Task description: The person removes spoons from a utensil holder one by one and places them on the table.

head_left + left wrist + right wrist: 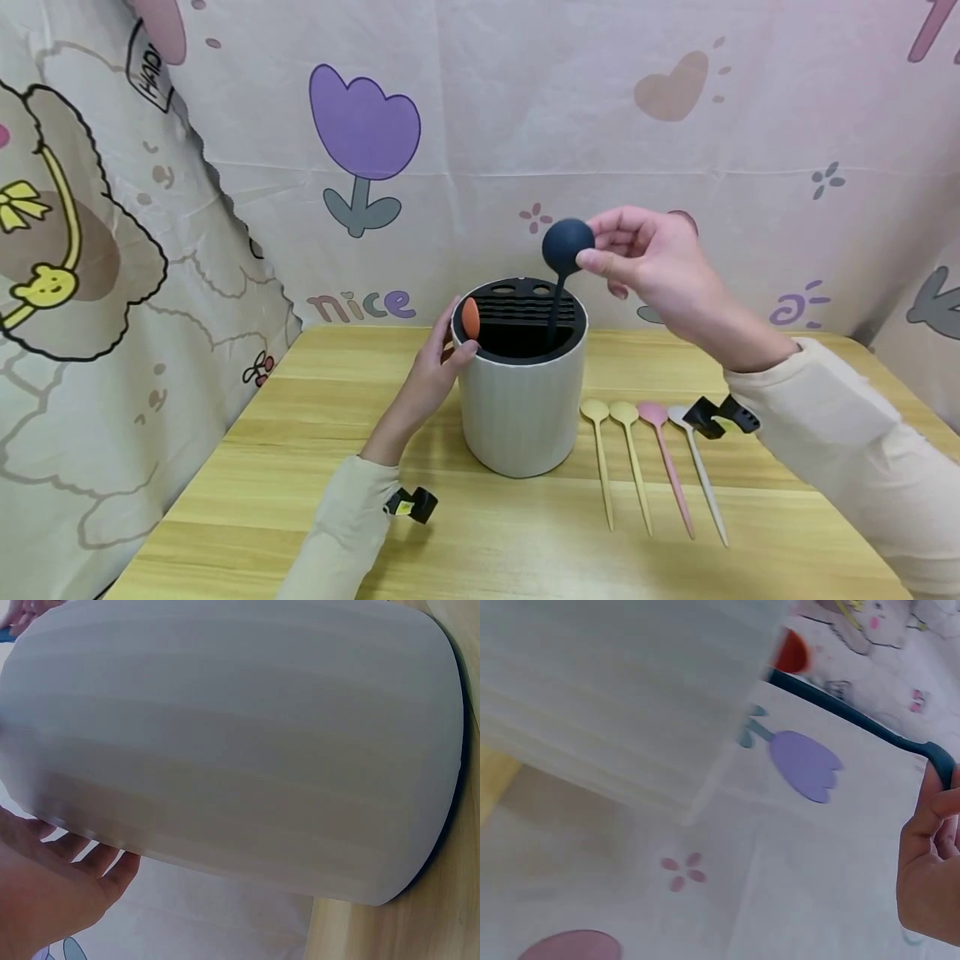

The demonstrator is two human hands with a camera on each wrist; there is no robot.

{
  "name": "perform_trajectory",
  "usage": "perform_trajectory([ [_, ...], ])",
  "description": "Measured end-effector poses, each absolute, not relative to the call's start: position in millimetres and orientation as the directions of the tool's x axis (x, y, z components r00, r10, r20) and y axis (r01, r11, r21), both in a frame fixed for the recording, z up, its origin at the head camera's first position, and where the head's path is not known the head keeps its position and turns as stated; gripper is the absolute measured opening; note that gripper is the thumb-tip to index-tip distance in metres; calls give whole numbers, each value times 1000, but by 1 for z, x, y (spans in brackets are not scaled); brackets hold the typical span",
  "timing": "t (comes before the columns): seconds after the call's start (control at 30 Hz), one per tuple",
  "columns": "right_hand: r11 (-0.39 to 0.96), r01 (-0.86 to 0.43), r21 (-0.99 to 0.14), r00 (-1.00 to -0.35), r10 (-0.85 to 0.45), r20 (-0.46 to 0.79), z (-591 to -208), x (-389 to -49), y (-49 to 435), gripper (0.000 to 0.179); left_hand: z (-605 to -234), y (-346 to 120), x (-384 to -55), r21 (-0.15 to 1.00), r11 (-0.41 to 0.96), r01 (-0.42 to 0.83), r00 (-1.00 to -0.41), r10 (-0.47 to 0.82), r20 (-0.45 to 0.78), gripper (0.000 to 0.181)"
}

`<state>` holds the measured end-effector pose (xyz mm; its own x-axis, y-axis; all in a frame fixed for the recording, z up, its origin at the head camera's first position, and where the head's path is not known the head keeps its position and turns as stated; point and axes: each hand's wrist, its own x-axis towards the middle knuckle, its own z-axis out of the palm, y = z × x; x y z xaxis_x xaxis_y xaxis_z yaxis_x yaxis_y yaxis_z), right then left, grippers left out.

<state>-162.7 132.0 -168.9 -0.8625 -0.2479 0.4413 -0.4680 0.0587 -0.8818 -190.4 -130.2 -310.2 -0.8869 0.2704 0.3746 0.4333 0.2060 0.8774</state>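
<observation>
A white ribbed utensil holder (520, 425) with a black slotted top stands upright on the table. My left hand (435, 362) holds its left side near the rim, the thumb toward the front; in the left wrist view, fingers (112, 874) lie against the wall. An orange rounded utensil end (470, 318) sticks up beside that thumb. Above the holder, my right hand (652, 258) pinches a dark blue spoon (567, 246) by its round head. The spoon's handle (847, 712) points down into the front opening, its lower end hidden inside.
Several long-handled spoons lie side by side right of the holder: two yellow ones (596, 410) (625, 412), a pink one (653, 413) and a white one (697, 458). The wooden table (300, 467) meets a printed cloth (487, 125) at the back.
</observation>
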Motion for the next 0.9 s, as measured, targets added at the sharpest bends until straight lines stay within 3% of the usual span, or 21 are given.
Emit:
perform_trajectory([
  [0.1, -74, -460, -885, -855, -234, 463, -161, -160, 136, 12, -310, -130, -191, 877, 205, 435, -886, 271, 376, 75],
  [0.33, -144, -499, -855, -828, -213, 519, -147, -155, 148, 16, -310, -130, -192, 876, 197, 441, -883, 269, 384, 74],
  [0.53, -306, -504, -808, -789, -217, 575, -145, -154, 160, 20, -310, -133, -188, 881, 213, 422, -895, 255, 367, 73],
  [0.8, -97, -419, -903, -870, -240, 430, -177, -157, 160, 18, -311, -131, -190, 880, 192, 435, -886, 264, 380, 73],
  [0.9, -22, -417, -908, -878, -248, 409, -192, -159, 162, 26, -312, -131, -191, 880, 186, 437, -885, 265, 383, 74],
])
